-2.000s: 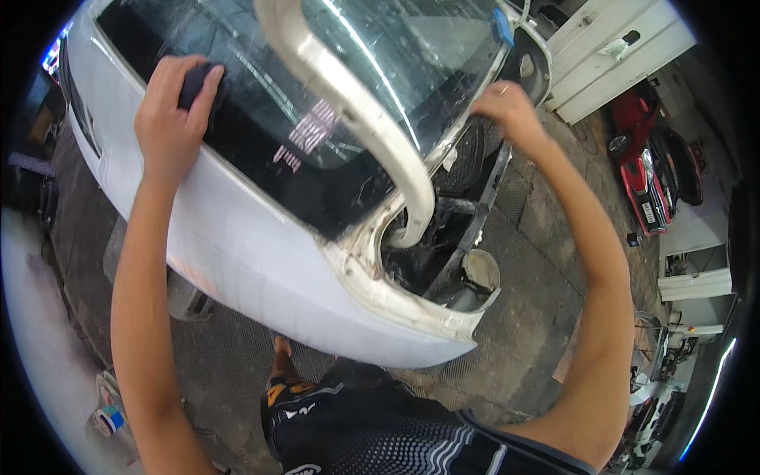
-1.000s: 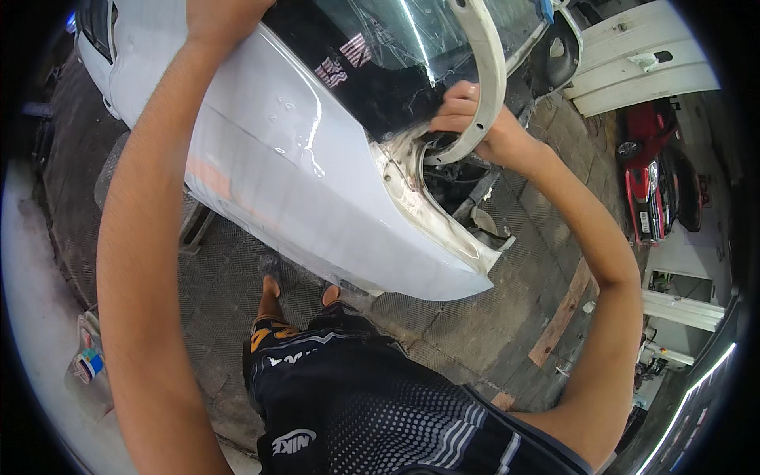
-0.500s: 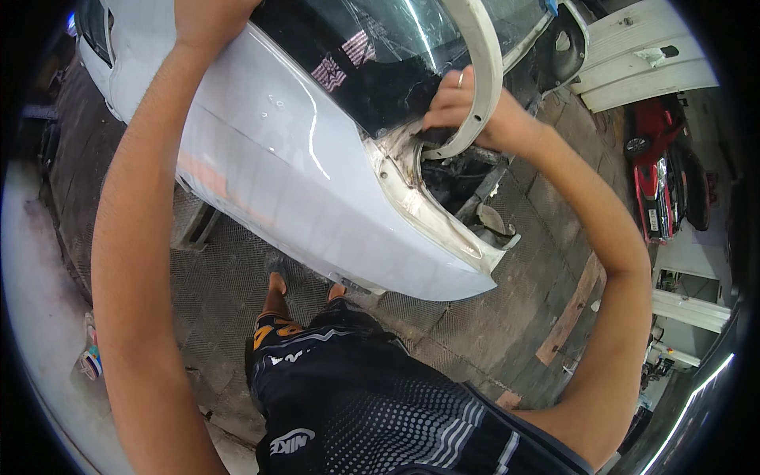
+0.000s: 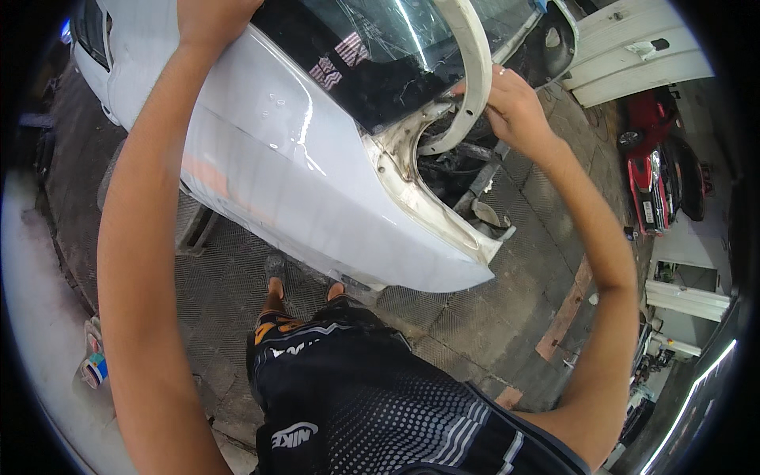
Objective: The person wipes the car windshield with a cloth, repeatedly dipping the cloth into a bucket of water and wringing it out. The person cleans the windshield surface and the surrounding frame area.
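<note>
A pale grey-white car side panel (image 4: 277,166) stretches across the upper middle, beside a dark glass window (image 4: 372,55). In front of the glass, a curved off-white strip (image 4: 479,75) with small holes arcs down toward the open cavity (image 4: 451,170) at the panel's end. My right hand (image 4: 518,111) is bent around the right side of this strip, near the glass corner. Its fingers are curled and partly hidden behind the strip, so what they grip cannot be made out. At the top edge, my left hand (image 4: 212,22) rests by the window's border, its fingers mostly out of frame.
A metal stand (image 4: 194,226) supports the panel from below. A wooden plank (image 4: 566,309) lies on the tiled floor to the right. Further right are a red car (image 4: 653,182) and a large white ribbed panel (image 4: 641,51). A dark lamp-shaped part (image 4: 554,47) sits beyond my right hand.
My right hand has drawn back to the right and slightly up, so its fingers reach less far past the curved strip. The view has shifted a little; my left hand stays put.
</note>
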### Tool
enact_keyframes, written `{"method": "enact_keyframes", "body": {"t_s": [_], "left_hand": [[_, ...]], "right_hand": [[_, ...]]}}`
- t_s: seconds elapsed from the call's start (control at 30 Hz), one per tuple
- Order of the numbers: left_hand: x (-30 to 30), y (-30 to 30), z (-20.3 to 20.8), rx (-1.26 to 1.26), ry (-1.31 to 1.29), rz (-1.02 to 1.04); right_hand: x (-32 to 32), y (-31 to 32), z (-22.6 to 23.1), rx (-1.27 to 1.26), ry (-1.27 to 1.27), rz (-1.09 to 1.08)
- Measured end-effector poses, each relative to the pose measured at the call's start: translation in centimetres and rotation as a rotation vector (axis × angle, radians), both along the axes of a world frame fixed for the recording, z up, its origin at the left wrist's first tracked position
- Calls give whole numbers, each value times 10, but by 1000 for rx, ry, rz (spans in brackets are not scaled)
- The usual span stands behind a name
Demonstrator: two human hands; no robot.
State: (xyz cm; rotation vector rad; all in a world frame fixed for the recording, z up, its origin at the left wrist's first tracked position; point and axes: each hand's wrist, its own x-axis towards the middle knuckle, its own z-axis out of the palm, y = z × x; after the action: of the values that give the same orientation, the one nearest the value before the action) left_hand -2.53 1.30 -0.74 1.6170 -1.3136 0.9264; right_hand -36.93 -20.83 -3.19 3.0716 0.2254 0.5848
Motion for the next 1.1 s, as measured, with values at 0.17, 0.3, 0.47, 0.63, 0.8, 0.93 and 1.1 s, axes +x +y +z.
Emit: {"method": "enact_keyframes", "body": {"t_s": [0.17,0.3,0.47,0.63,0.8,0.93,1.1], "left_hand": [[7,1,3,-17,-19,-9],[9,6,2,3,0,5],[19,3,-1,-1,-47,14],[10,8,1,103,2,-45],[22,4,-5,-11,-184,5],[26,3,-6,27,-214,29],[29,-1,-9,90,-216,32]], "right_hand": [[-23,72,-1,451,-350,-633],[-36,126,3,1010,-639,-815],[-27,206,-3,889,-655,-937],[3,234,-26,647,-612,-1116],[16,250,-43,683,-678,-1210],[16,259,-45,521,-644,-1151],[33,228,-50,178,-333,-1112]]}}
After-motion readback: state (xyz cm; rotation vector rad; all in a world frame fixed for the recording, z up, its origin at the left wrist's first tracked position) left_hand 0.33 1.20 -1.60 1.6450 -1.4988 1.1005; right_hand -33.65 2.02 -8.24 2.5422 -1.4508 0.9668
